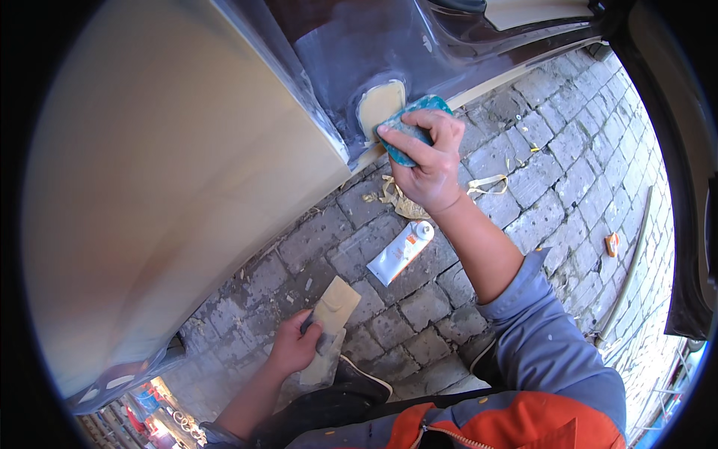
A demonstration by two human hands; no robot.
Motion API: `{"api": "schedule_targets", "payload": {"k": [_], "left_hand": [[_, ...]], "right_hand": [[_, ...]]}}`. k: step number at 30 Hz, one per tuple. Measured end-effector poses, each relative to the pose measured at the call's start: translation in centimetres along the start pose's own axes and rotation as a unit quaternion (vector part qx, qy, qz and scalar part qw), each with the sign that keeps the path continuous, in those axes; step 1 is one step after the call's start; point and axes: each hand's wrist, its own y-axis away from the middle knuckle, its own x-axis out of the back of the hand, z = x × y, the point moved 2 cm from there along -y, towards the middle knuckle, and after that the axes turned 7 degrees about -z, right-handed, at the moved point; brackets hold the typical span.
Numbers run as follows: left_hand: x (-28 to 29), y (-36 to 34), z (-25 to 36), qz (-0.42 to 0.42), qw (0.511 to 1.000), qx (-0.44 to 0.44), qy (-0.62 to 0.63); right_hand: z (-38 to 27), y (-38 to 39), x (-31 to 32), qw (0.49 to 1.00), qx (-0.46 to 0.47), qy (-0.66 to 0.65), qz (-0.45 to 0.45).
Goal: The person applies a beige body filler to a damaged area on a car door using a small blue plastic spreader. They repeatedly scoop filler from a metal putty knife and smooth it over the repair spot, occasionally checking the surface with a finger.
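Observation:
My right hand (pixel 426 161) grips a flat teal spreader (pixel 413 101) against the car body, at the right edge of a beige filler patch (pixel 379 105) on a grey-primed, scuffed area (pixel 340 52). Low in the picture, my left hand (pixel 293 346) is closed round the dark part of flat, putty-coated scrapers (pixel 336 299), held over the paving. A white tube (pixel 400 254) lies on the paving between my two hands. Crumpled masking tape (pixel 404 200) lies just behind my right wrist.
A large beige body panel (pixel 172 150) fills the left. Grey paving blocks (pixel 568 172) run below and to the right, with a small orange object (pixel 612 244) and a long thin strip (pixel 627 292) on them. A dark curved panel (pixel 684 284) stands at the far right.

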Motion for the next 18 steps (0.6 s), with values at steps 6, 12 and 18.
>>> {"api": "schedule_targets", "payload": {"k": [6, 12, 18], "left_hand": [[0.2, 0.0, -0.2, 0.017, 1.0, -0.004, 0.009], [0.1, -0.2, -0.4, 0.002, 1.0, 0.007, 0.021], [0.1, -0.1, -0.2, -0.002, 1.0, 0.003, 0.007]], "right_hand": [[-0.3, 1.6, 0.0, 0.998, -0.036, 0.0, -0.051], [-0.9, 1.0, 1.7, 0.992, -0.064, 0.003, -0.111], [-2.4, -2.5, 2.0, 0.999, -0.013, -0.005, 0.046]]}}
